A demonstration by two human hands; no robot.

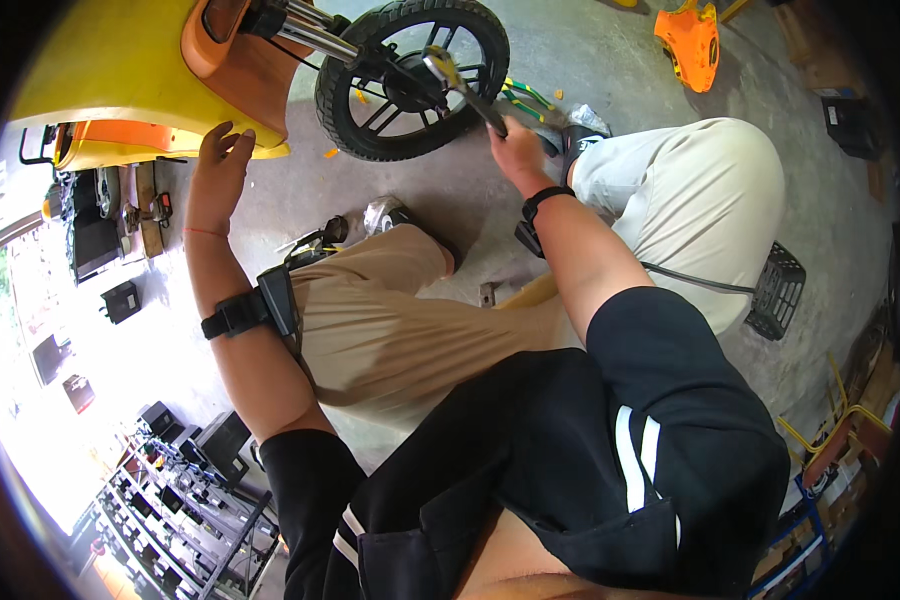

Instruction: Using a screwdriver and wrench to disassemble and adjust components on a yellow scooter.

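Now right hand (515, 150) grips wrench (460, 85); left hand (220, 160) touches fender (120, 90).

An orange plastic cover (692, 42) is lying on the grey concrete floor (610, 70), far from the wheel. A black crate (776, 292) is sitting on the floor beside the pale trouser leg. Some green and yellow sticks (526, 97) are lying near the tyre. Black boxes (120, 300) are sitting out in the bright light. A metal rack (185, 500) is standing low down, with dark boxes resting on it.
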